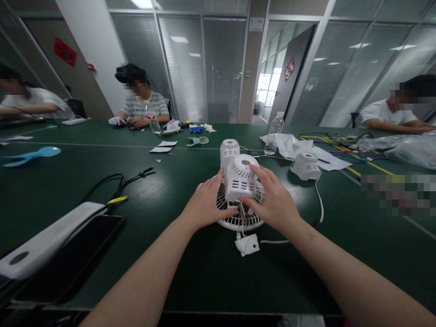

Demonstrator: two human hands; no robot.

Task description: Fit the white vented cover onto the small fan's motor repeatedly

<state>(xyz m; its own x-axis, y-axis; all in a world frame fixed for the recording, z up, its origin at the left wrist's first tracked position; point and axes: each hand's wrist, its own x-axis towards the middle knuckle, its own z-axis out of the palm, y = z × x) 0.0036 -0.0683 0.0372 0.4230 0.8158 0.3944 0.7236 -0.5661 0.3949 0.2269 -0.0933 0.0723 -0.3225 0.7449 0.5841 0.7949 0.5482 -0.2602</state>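
Observation:
A small white fan lies face down on the green table, its round grille [257, 197] flat on the cloth. On top of it stands the white vented motor housing [239, 178]. My left hand [206, 203] grips the housing from the left, fingers curled on it. My right hand [274, 198] holds it from the right, thumb and fingers pressed on its side and top. A small white switch block [247, 245] on a white cord lies just in front of the grille. A second white vented part [229, 151] stands right behind the housing.
Another white fan housing [305, 165] with a cord lies to the right. A water bottle [273, 133], white bags and coloured wires lie behind. A black phone [73, 259] and a white power strip [47, 239] lie at the near left. Three people sit around the table.

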